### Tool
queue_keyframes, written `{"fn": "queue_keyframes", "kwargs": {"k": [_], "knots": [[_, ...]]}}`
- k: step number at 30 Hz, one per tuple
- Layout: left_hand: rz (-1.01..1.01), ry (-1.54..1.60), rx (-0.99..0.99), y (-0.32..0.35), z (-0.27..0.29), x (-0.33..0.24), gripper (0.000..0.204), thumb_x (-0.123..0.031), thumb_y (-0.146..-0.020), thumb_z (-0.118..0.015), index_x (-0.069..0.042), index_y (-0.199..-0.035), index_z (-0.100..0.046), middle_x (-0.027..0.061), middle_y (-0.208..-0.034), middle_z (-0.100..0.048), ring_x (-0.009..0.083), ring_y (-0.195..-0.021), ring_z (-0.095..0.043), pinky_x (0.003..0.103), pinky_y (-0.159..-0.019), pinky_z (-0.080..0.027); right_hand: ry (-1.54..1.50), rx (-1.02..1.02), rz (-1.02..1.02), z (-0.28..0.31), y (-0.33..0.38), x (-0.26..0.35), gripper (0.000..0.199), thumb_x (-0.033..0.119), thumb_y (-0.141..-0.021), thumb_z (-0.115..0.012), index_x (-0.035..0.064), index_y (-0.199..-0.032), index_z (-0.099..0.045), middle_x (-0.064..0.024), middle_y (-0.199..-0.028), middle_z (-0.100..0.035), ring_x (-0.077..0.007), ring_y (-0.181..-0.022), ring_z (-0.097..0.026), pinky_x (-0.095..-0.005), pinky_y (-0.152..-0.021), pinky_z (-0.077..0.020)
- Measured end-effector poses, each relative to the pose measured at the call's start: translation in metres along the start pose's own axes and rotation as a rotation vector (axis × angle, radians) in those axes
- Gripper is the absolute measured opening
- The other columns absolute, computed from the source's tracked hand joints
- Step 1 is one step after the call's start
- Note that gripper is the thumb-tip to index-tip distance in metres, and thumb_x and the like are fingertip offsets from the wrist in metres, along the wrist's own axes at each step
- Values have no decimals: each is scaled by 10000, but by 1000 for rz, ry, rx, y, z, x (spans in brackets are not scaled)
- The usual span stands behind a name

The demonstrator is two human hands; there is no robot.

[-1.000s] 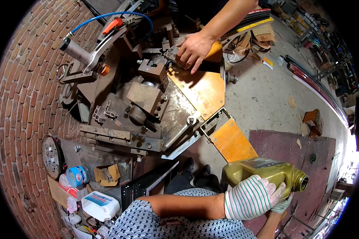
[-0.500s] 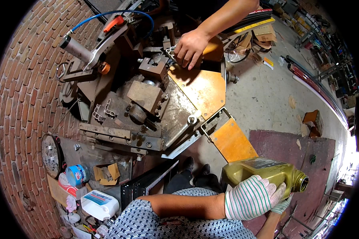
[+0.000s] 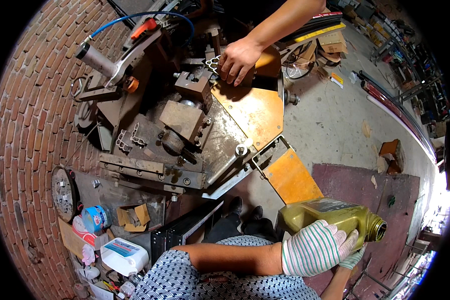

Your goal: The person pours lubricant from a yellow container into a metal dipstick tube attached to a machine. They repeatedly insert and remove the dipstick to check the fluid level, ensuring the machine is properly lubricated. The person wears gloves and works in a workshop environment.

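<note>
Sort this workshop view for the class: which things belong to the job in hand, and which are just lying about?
In use, judging by the hands:
green jug, left hand gripping it, right hand, partly hidden, next to it
machine, a co-worker's hand over it

Apparently lying about:
blue tub
white bottle
open box
brown carton

Our left hand (image 3: pixel 312 250) hides part of the jug (image 3: pixel 330 210) | our right hand (image 3: pixel 352 259): mostly hidden, grip unseen by us | right forearm (image 3: pixel 336 285): cut by lower edge | jug mouth (image 3: pixel 381 231): dark, contents we cannot tell | co-worker's hand (image 3: pixel 240 59): covers part of the profile (image 3: pixel 212 64) | far-right clutter (image 3: pixel 410 75): too small for us to name
</note>
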State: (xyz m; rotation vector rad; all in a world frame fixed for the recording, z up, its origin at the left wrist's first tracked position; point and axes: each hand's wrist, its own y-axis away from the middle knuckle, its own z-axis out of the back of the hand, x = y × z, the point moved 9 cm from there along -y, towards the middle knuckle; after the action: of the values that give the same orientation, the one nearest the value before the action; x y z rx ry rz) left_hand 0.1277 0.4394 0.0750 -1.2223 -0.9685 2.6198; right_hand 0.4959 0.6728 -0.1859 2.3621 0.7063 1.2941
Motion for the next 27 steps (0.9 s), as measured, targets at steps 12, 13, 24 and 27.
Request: {"fn": "queue_keyframes", "kwargs": {"k": [12, 13, 24, 27], "knots": [[-9, 10, 13, -1, 1, 0, 432, -182, -902, -603, 123, -1209, -606, 145, -714, -656, 288, -604, -690, 392, -518, -556, -22, 5, -9, -10, 3, -4, 663, 469, -1000, -488, 61, -1521, -449, -168, -1549, -476, -365, -1420, -448, -528, -1221, -322], [-10, 7, 11, -1, 1, 0, 432, -182, -902, -602, 122, -1210, -607, 143, -711, -655, 286, -602, -690, 392, -515, -555, -20, 4, -5, -12, 4, -4, 665, 470, -998, -490, 62, -1522, -450, -167, -1554, -471, -365, -1422, -447, -529, -1221, -322], [-7, 2, -9, -1, -1, 1, 413, -173, -911, -583, 115, -1205, -622, 141, -710, -665, 275, -586, -690, 383, -506, -556, 20, 35, -35, -23, 9, -10, 728, 525, -970, -495, 70, -1535, -436, -163, -1564, -462, -367, -1431, -434, -532, -1220, -322], [-13, 4, -6, -1, -1, 1, 410, -168, -915, -574, 114, -1210, -621, 138, -711, -667, 274, -586, -690, 383, -506, -556, 41, 11, -27, -10, 5, -6, 726, 522, -969, -494, 69, -1535, -436, -162, -1563, -463, -365, -1432, -433, -531, -1221, -319]]}}
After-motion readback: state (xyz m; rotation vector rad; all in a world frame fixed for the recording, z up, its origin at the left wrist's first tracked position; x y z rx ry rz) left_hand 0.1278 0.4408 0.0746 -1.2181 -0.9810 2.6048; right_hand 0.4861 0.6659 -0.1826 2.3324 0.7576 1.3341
